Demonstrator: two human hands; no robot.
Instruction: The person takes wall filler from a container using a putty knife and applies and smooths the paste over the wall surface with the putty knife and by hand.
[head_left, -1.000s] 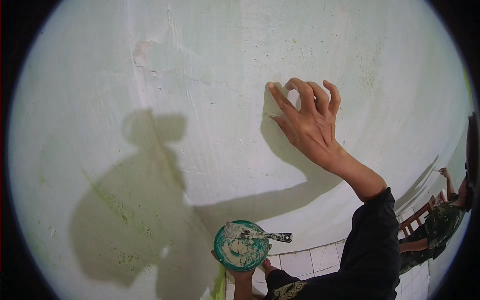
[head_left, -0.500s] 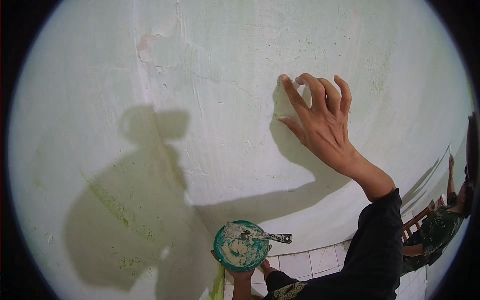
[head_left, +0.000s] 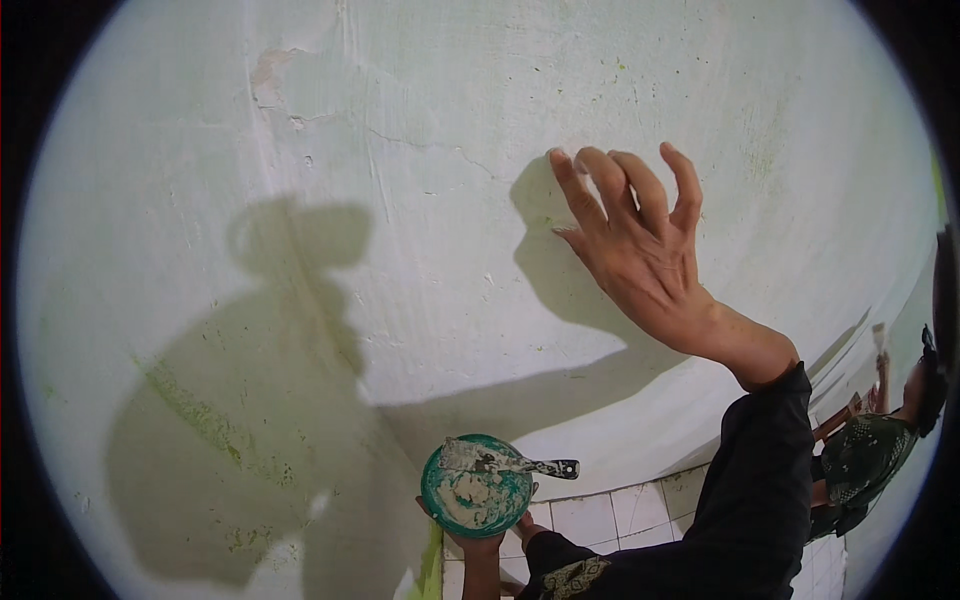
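My left hand (head_left: 478,543) holds a round green bowl (head_left: 432,505) from beneath, low in front of the wall. Inside the bowl lies pale, lumpy putty (head_left: 478,498). A putty knife (head_left: 500,463) rests across its top, its blade smeared with putty and its dark handle sticking out past the right rim. Up at the pale green wall (head_left: 450,270), my right hand (head_left: 640,240) is raised with curled, spread fingers and holds nothing visible. Whitish residue coats some of its fingertips; whether they touch the wall I cannot tell.
Cracks and a chipped patch (head_left: 272,75) mark the wall's upper left. My shadow falls across it. White floor tiles (head_left: 585,520) show below. At the far right another person (head_left: 870,455) in a dark patterned top holds up a tool (head_left: 879,335).
The view has shifted slightly, so wall marks sit a little further left and higher. My right hand's fingers have moved slightly. The other person's raised hand and tool are lower and further left.
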